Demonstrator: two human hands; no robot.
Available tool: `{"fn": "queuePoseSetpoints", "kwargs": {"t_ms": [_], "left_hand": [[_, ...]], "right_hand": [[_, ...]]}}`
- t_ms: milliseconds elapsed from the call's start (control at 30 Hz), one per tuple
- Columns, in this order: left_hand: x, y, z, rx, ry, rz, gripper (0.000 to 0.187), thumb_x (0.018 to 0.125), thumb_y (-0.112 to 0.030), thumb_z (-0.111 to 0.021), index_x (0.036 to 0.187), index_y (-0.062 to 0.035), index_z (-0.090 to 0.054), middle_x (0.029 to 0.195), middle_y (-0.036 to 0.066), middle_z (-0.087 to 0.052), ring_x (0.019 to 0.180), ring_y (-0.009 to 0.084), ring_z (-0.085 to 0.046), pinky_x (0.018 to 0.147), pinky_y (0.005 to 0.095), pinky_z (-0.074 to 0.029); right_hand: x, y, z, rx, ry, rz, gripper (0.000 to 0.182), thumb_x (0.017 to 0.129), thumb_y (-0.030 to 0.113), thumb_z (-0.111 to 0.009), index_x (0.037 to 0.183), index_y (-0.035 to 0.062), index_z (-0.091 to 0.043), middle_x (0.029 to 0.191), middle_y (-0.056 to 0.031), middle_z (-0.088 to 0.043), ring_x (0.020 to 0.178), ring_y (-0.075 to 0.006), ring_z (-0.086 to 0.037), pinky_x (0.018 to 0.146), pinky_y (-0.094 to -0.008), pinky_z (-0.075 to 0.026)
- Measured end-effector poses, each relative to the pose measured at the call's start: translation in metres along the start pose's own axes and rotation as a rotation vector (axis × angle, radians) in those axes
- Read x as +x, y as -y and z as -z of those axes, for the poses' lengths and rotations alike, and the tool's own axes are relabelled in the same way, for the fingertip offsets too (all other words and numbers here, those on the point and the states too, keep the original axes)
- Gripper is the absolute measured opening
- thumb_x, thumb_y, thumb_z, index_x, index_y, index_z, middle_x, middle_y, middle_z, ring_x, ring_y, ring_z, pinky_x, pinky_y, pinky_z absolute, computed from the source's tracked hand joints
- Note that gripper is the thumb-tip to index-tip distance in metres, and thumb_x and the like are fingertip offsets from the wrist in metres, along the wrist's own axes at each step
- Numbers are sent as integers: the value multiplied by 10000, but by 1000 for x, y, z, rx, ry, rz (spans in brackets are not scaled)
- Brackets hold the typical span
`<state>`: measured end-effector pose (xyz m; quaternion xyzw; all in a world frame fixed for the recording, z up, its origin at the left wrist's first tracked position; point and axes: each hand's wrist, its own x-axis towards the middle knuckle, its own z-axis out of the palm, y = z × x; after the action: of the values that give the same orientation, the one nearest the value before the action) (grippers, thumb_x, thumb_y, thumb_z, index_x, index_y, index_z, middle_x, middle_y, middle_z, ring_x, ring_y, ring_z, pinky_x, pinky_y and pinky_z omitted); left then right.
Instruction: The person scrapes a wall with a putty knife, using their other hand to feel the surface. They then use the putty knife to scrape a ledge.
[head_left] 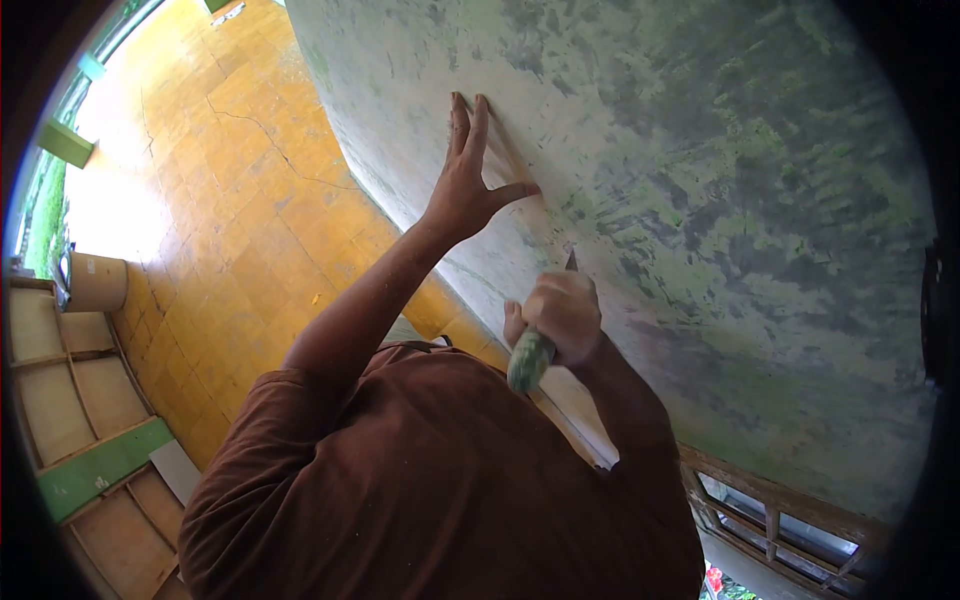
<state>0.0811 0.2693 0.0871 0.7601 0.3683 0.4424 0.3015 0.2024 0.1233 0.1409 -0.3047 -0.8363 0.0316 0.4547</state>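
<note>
The right hand (567, 312) gripped a green-handled bladed tool (531, 362), tip at the patchy wall (740, 210); the left hand (464, 188), empty and spread, apparently braced there. A shallow blade angle and even pressure seemed best.

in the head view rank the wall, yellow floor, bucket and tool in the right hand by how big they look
1. Wall
2. Yellow floor
3. Bucket and tool: unsure, the right hand hides part of the tool
</note>
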Motion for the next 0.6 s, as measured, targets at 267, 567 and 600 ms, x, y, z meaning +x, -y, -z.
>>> {"fn": "queuePoseSetpoints", "kwargs": {"t_ms": [267,567,600], "left_hand": [[0,0,1,-2,5,-8,1221,681,-370,-829,1494,-55,25,1523,289,87,1429,400,-33,1120,472,-248],[0,2,0,-32,-8,-23,1208,677,-428,-817,1499,-58,-13,1516,309,69,1416,455,10,1124,496,-213],[0,3,1,-27,-8,-17,1208,677,-428,-817,1499,-58,-13,1516,309,69,1416,455,10,1124,496,-213]], "right_hand": [[5,-1,-2,-34,-8,-58,300,662,28,-703,582,120,-429,526,-20,-374,417,-196,-433,383,-324,-346],[12,15,-5,-2,-5,-5,313,636,-71,-682,620,108,-425,521,-36,-407,408,-206,-444,381,-331,-349],[16,26,-5,-40,-13,34,317,650,-78,-687,624,103,-428,521,-40,-416,406,-212,-442,384,-334,-351]]}}
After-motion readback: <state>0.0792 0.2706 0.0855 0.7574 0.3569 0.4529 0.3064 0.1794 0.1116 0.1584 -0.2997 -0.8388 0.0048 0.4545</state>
